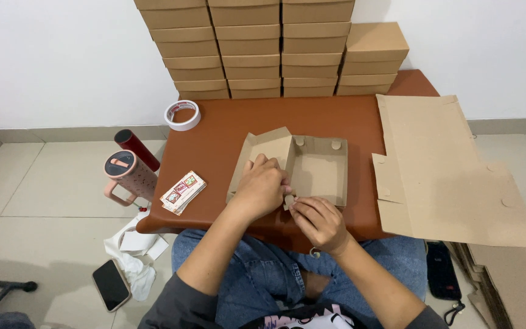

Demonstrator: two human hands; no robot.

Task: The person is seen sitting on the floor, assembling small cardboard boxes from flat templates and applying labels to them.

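Head cam: you're pinching the half-folded cardboard box (315,167) w/ both hands, left hand (262,186) & right hand (318,220) clamped on its near wall, on the brown table (214,137).

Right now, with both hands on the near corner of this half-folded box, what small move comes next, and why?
Probably press the near wall upright and tuck its corner tab in. The left hand and right hand pinch the front corner of the cardboard box; its far and right walls already stand, while the left flap leans outward.
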